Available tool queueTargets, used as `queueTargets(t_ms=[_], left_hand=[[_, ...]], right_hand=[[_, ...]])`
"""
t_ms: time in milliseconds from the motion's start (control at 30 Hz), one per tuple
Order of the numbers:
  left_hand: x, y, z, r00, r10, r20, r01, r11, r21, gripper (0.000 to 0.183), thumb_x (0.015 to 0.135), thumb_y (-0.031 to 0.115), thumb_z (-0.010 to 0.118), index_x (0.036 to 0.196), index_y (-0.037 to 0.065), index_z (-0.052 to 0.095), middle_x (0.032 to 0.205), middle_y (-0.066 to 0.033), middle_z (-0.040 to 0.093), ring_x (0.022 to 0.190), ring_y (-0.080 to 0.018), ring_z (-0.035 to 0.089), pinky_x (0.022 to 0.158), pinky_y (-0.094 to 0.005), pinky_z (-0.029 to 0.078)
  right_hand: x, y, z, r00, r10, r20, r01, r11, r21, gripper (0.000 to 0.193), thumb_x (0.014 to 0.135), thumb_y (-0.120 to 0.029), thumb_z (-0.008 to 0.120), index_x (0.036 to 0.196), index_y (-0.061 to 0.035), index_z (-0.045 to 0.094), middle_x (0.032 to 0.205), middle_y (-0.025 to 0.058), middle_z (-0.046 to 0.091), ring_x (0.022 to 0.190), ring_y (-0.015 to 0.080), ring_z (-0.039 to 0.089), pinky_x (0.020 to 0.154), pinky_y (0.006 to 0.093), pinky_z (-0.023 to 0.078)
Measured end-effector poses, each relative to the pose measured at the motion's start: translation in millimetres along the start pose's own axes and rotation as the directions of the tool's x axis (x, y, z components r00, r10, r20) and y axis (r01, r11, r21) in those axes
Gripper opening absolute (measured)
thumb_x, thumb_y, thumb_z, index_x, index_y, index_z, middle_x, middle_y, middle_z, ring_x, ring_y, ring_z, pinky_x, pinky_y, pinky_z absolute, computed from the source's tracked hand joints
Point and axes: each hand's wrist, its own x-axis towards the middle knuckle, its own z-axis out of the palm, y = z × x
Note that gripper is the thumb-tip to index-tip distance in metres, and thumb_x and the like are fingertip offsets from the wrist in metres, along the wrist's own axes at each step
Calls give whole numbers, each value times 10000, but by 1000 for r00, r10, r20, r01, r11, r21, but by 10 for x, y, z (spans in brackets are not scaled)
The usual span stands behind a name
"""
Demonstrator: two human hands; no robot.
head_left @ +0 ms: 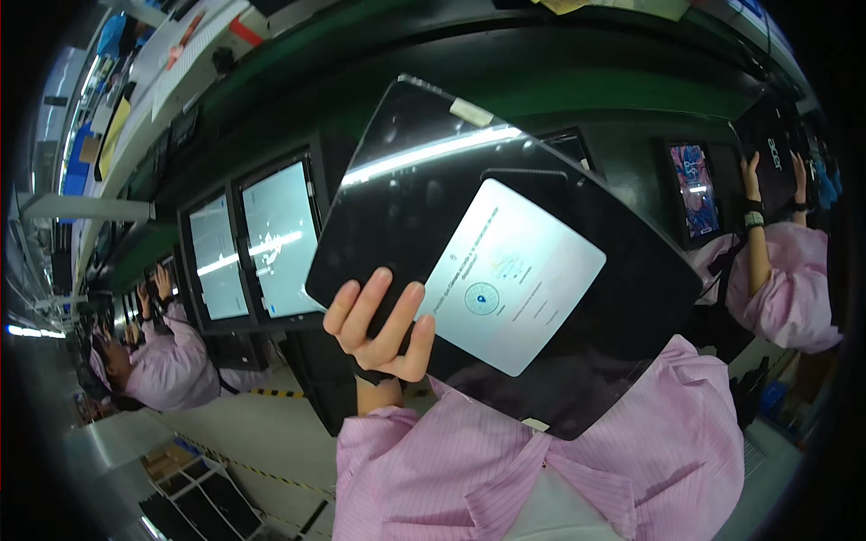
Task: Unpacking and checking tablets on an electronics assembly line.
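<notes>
Currently, in the head view, the large tablet [505, 270] is raised in front of the torso and tilted; take it as the landmark. Its long axis runs from upper left to lower right, and a pale rounded window [537, 284] glows mid-screen. The left hand [382, 348] is the nearer visible hand, set at the tablet's lower-left edge. Its fingers [371, 305] are partly bent and slightly spread, overlapping the screen face; most of the tablet extends up and to the right of them. Whether they close on the edge or merely touch the screen cannot be told. The right hand is not visible. Left of the tablet, two pale-screened tablets [281, 242] lie side by side on the worktop [271, 83]. Right of it are a colour-screened device [693, 191] and a co-worker's hands [752, 178] at a dark panel [765, 135].
</notes>
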Motion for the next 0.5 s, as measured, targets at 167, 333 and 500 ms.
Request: queueTargets(t_ms=[167, 333, 500], left_hand=[[-179, -27, 151, 979, -76, 189, 99, 988, -115, 160, 775, 67, 652, 910, 118, 583, 1030, -44, 663, 986, -228, 613, 864, -338, 440], [-839, 94, 600, 624, -568, 537, 747, 636, -196, 97, 833, 65, 602, 887, -16, 599, 856, -122, 653, 771, -284, 603, 650, -335, 436], [-1687, 215, 1158, 91, -721, 687, 937, -172, -304, 192, 906, 129, 568, 981, -47, 558, 837, -52, 603, 765, -85, 502, 702, -240, 408]], right_hand=[[-333, -351, -305, 939, -118, -322, 77, 988, -136, 511, 750, -485, 682, 953, -21, 615, 905, 187, 644, 863, 367, 607, 737, 395, 454], [-526, -430, -997, 848, -160, -505, 111, 986, -126, 507, 763, -457, 693, 903, 22, 605, 850, 180, 648, 794, 291, 630, 727, 382, 450], [-771, -539, -1322, 909, -7, -417, 102, 973, 208, 292, 823, -282, 697, 793, -8, 602, 706, -15, 564, 653, 67, 476, 629, 234, 394]])
